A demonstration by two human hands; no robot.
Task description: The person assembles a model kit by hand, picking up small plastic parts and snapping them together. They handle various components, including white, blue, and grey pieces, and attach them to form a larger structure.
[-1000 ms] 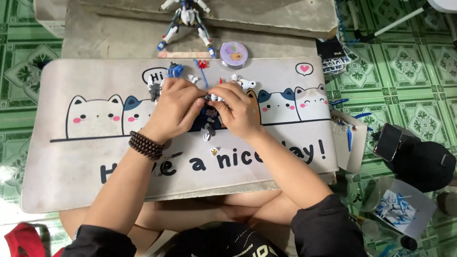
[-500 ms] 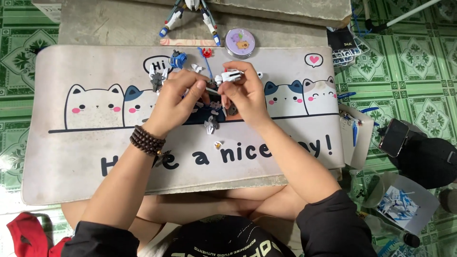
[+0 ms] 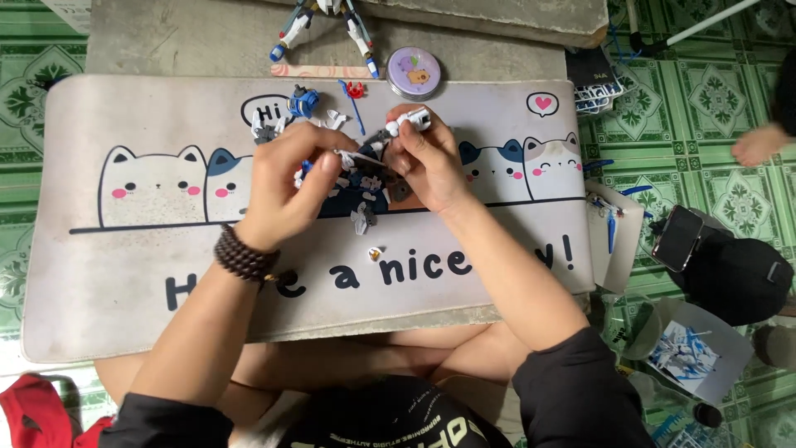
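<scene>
Both hands meet at the mat's centre: the left hand (image 3: 286, 187) pinches a thin strip (image 3: 358, 158), the right hand (image 3: 427, 162) clenches a small white model part (image 3: 408, 121). A round lilac tin (image 3: 414, 73) lies at twelve o'clock, a grey printed packet (image 3: 686, 348) at four o'clock.

Home hobby spot, green patterned floor tiles (image 3: 713, 91), cat desk mat (image 3: 149, 249), model robot (image 3: 323, 25)

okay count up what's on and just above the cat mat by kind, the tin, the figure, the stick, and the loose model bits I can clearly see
Round purple tin: 1
Standing model figure: 1
Flat pink stick: 1
Blue round part: 1
Small loose piece below the hands: 1
Total: 5
More tiny parts lie under the hands; too small to count.
</scene>
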